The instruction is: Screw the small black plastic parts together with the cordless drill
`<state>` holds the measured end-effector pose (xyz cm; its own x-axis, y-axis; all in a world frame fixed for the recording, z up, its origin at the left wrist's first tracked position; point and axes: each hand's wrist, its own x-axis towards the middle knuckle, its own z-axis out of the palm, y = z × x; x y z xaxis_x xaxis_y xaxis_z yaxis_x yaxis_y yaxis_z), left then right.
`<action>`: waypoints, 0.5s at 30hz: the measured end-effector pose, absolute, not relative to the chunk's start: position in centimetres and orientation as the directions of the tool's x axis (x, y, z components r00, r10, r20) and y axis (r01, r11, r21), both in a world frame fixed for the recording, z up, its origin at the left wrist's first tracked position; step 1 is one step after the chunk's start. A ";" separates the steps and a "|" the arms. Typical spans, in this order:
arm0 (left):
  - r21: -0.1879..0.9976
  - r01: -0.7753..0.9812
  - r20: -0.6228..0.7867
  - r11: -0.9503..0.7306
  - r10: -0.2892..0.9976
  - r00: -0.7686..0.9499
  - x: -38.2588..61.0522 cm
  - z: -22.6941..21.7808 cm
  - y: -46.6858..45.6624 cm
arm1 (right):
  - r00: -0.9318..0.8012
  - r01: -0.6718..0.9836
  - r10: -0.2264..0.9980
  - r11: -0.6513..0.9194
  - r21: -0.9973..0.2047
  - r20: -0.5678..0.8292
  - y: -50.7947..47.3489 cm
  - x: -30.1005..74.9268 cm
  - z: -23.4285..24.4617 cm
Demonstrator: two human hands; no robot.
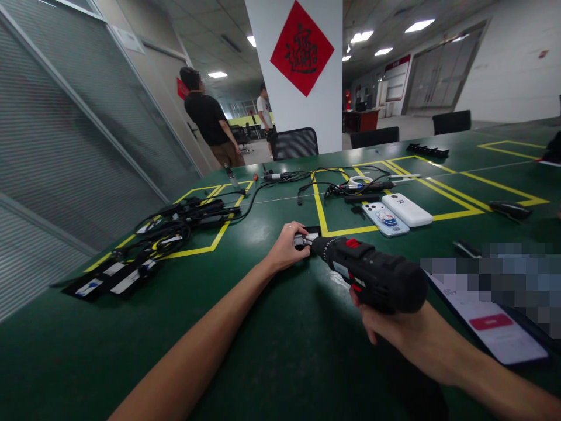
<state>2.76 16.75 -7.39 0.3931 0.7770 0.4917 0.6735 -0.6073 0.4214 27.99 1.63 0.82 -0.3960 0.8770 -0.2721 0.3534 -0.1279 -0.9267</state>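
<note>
My right hand (pixel 385 327) is wrapped round the grip of a black cordless drill (pixel 372 272) with red switches. The drill lies nearly level and its chuck points left, towards my left hand (pixel 289 245). My left hand closes on a small black-edged part with a light grey middle (pixel 309 238) on the green table. The drill's tip meets or nearly meets that part; contact is too small to tell. My fingers and the chuck hide much of the part.
Black cables and flat black pieces (pixel 184 228) lie in a heap at the left. Beyond my hands are a patterned phone (pixel 385 218), a white power bank (pixel 407 210) and a pen-like black tool (pixel 363 187). A lit tablet (pixel 491 321) lies at the right. Two people stand in the background.
</note>
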 end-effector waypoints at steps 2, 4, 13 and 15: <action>0.404 0.675 0.498 -0.618 0.767 0.405 2.7 -7.5 16.8 | -0.384 0.365 0.882 -0.127 -0.922 -0.273 1.6 27.9 0.8; 0.385 0.678 0.508 -0.626 0.757 0.410 2.7 -7.6 16.9 | -0.382 0.365 0.883 -0.128 -0.922 -0.273 1.5 27.9 0.9; 0.342 0.681 0.503 -0.648 0.738 0.450 2.6 -7.1 16.5 | -0.395 0.369 0.886 -0.088 -0.925 -0.242 1.6 28.2 0.6; 0.348 0.685 0.501 -0.641 0.744 0.442 2.5 -7.2 16.5 | -0.396 0.371 0.887 -0.081 -0.925 -0.237 1.5 28.3 0.5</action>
<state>2.55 16.47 -7.16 0.4415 0.7441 0.5015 0.6847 -0.6406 0.3477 28.32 1.52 0.53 -0.3962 0.8871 -0.2366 0.3705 -0.0813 -0.9253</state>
